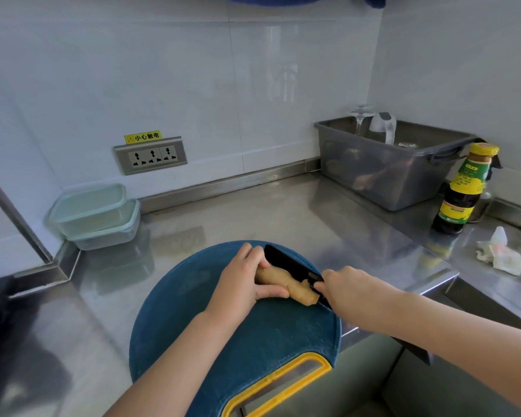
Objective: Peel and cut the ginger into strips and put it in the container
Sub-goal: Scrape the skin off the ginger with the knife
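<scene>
Knife on ginger, fingers close: slip risk

Left hand [244,284] grasps the ginger [283,281], fingers curled over its far side and thumb on the near side, pinning it to the board [253,335]. The knobby end sticks out toward the right hand [343,285], which is clenched round the knife [289,263]. The blade lies along the ginger's far side, its tip just beyond the left fingertips. Likely trouble: the edge skids off the lumpy skin into those fingers, or the rounded ginger rolls under pressure. The board seems to jut past the surface [253,212] edge below the right hand, so a hard push may rock it. The containers [94,215] sit lidded, well beyond the left hand, so strips could scatter on the way.
</scene>
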